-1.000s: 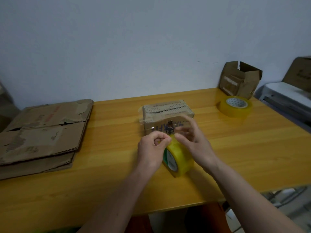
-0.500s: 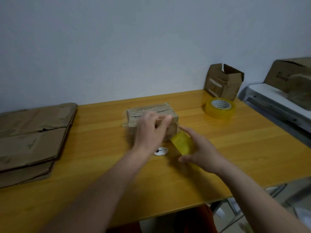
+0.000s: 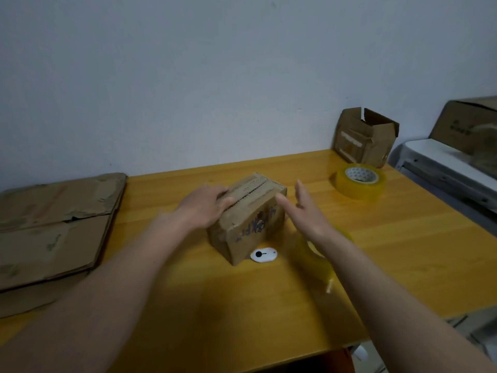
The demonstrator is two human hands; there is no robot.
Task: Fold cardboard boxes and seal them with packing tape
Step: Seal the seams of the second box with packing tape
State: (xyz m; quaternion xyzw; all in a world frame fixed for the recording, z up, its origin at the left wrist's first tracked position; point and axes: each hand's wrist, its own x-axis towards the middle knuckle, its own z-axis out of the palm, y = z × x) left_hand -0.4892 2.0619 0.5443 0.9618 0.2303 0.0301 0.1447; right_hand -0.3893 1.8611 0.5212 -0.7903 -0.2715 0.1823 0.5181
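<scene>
Two hands outstretched, left hand [image 3: 205,207] flat on small box [image 3: 248,219], right hand [image 3: 305,211] open, empty.

The bench [image 3: 403,254] is yellow-orange wood with visible grain and a smooth, slightly glossy finish. On it, the box [image 3: 250,219] is brown corrugated cardboard, matt and scuffed, its top edges rough with exposed fluting. Left of the box, the flats [image 3: 53,224] are the same dull cardboard, worn and patchy. Right of the box, the roll [image 3: 359,184] is glossy translucent yellow plastic tape around a pale core. Behind the roll, an open carton [image 3: 365,138] is matt cardboard. Just beside the box's near corner, a small cutter [image 3: 263,255] looks like smooth white plastic.
</scene>
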